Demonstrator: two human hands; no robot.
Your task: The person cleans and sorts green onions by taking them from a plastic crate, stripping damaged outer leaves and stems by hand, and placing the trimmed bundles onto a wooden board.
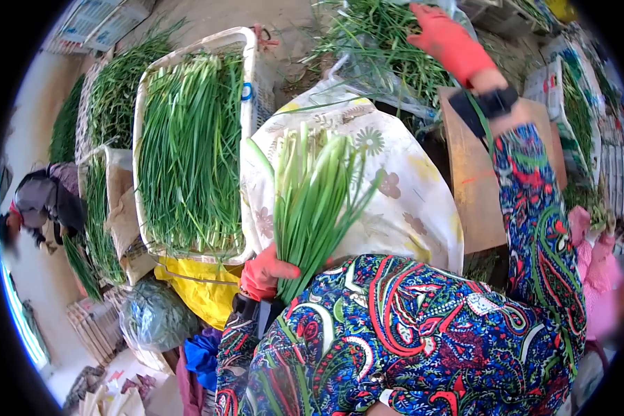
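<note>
My left hand (265,271), in a red glove, is closed around the leafy lower part of a bunch of garlic chives (312,201). The pale stem ends point away from me, above a white flower-printed cloth (416,201) spread before my body. My right hand (454,45), gloved the same way, reaches far out to the upper right. Its fingers are spread beside a loose heap of chives (374,41) lying on clear plastic. No held stalk shows in it.
A white crate (248,139) packed with chives stands left of the cloth. A brown board (475,201) lies beneath my right forearm. Further left are a yellow bag (201,288), a stuffed clear bag (156,315) and a bending person (48,197). Another person in pink (598,277) is at the right.
</note>
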